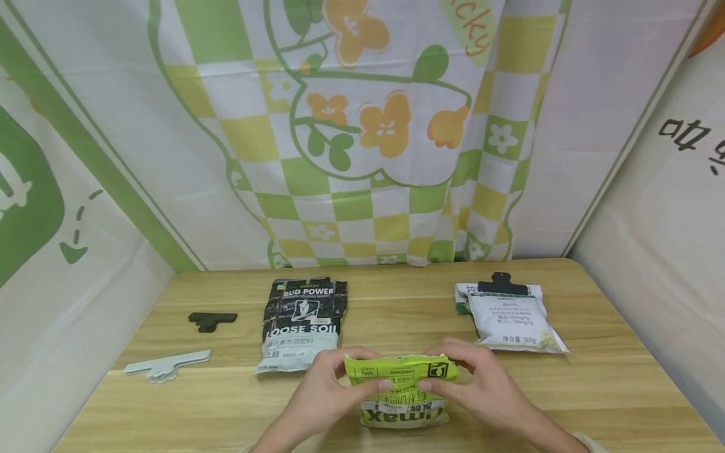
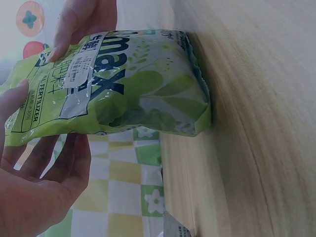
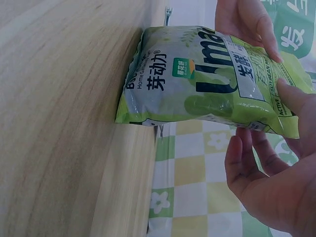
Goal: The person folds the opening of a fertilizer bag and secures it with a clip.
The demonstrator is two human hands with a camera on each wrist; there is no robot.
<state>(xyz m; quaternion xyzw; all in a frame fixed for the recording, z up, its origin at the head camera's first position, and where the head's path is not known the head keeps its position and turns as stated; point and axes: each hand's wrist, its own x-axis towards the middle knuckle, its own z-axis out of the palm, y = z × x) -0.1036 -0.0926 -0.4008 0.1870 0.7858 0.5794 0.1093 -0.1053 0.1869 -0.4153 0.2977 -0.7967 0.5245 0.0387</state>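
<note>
A green and white fertilizer bag stands upright at the table's front, its bottom edge on the wood. My left hand pinches its upper part on the left, thumb on the near face and fingers behind. On the other side my right hand pinches the same top part in the same way. In the left wrist view the bag looks full below and flatter toward the top, where the left hand holds it. The right wrist view shows the bag's printed front and the right hand at its top.
A black and grey soil bag lies behind my left hand. Farther left are a black clip and a pale grey clip. At the back right, a white bag carries a black clip. Printed curtains hang behind the table.
</note>
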